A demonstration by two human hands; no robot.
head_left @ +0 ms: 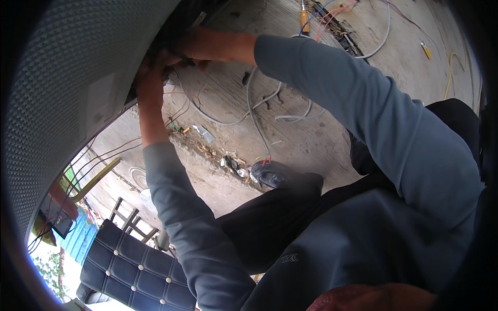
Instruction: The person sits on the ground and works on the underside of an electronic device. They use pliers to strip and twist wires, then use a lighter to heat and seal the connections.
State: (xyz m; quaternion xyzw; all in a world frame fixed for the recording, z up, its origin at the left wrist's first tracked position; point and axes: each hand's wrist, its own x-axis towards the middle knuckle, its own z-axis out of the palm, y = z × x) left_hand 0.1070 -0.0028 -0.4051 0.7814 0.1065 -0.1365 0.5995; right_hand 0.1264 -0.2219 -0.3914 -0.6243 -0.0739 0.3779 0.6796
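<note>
Both hands reach into the shadowed dark area at the lower edge of a grey perforated metal panel [57,88]. My left hand [150,78] is curled there, its fingertips hidden in the dark. Just above and to its right, my right hand [189,46] has bent fingers around something dark that I cannot make out. Looped grey cables [228,122] and thin wires hang or lie below the hands on the concrete floor [332,78].
A wooden-handled screwdriver [304,20], coloured wires [334,15], a small yellow-handled tool [425,51], a yellow cable [449,72] and debris [233,168] lie around. A dark tufted chair [135,259] stands lower left, near black stacked frames [129,220]. My legs [264,212] are below me.
</note>
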